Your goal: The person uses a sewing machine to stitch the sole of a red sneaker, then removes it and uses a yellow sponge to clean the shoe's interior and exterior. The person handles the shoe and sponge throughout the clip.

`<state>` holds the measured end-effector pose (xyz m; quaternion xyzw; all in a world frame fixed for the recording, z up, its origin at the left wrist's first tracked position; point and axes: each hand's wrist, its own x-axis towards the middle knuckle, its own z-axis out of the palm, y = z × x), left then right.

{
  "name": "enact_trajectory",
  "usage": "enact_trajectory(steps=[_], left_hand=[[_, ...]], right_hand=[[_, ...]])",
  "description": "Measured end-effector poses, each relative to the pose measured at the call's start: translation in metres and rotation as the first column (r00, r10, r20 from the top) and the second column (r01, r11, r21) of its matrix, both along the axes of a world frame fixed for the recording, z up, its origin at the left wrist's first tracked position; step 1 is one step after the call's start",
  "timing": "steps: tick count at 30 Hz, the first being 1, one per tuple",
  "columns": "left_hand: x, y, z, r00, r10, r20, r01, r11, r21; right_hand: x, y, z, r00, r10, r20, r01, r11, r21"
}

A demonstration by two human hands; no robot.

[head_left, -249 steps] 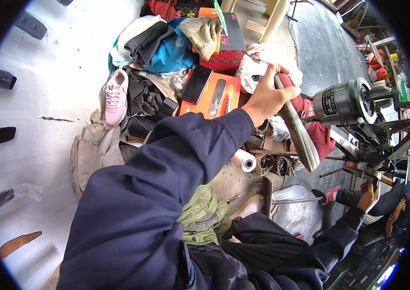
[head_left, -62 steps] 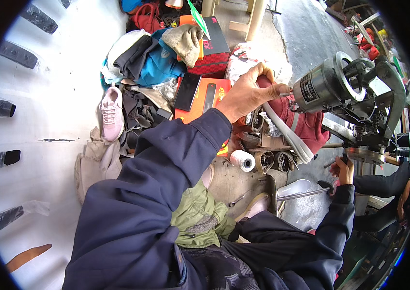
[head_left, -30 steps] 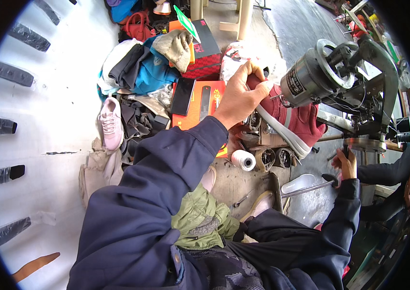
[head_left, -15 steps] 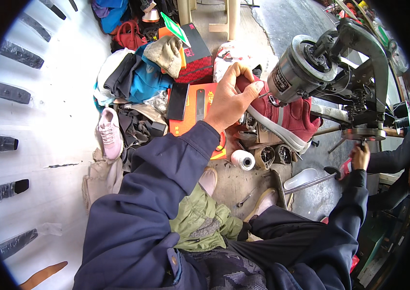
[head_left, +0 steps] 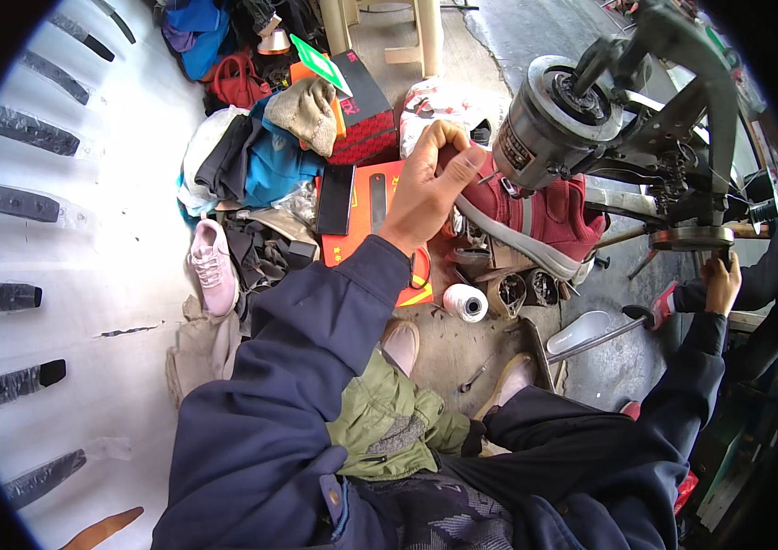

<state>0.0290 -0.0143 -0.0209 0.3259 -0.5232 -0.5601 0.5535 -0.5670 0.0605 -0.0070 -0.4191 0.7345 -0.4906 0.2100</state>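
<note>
And here is the dark-red shoe with the pale grey sole [head_left: 554,220], held just right of the left hand [head_left: 430,188], its sole edge turned toward the body. Its near end is pinched between thumb and curled fingers, the hand almost closed, presumably so that the upper is kept steady beneath the silver-grey metal machine head [head_left: 549,124] looming right of that hand. Most of the shoe is left uncovered, perhaps to keep fingers clear of the mechanism.

Farther right, the flat round metal handwheel [head_left: 691,239] is reached by the right hand [head_left: 723,282], whose fingers appear bent around a small dark handle [head_left: 725,258] at the rim, likely for leverage. That arm is stretched well out; the left forearm is angled up, wrist raised, thumb uppermost.

Below the left hand, a white spool of thread [head_left: 464,302] is laid on its side. Left of the hand, a black phone [head_left: 336,202] is rested on an orange-red box [head_left: 363,206]; farther left, a pale-pink lace-up sneaker [head_left: 212,266] is placed.
</note>
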Motion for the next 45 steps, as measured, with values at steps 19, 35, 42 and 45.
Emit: enact_trajectory(steps=[19,35,42,45], left_hand=[[0.014,0.0,0.007,0.961,-0.138,0.239,0.139,0.99,0.014],[0.009,0.007,0.01,0.961,-0.162,0.222,0.165,0.986,0.004],[0.005,0.008,0.016,0.959,-0.127,0.255,0.157,0.982,-0.102],[0.004,0.008,0.016,0.966,-0.156,0.205,0.173,0.983,-0.066]], right_hand=[[0.153,0.009,-0.027,0.944,0.289,0.156,-0.324,0.898,0.297],[0.045,0.0,-0.087,1.0,-0.03,-0.003,0.029,0.942,0.334],[0.152,0.012,-0.004,0.946,0.269,0.181,-0.307,0.92,0.242],[0.121,0.002,0.032,0.986,0.164,0.022,-0.165,0.985,0.045]])
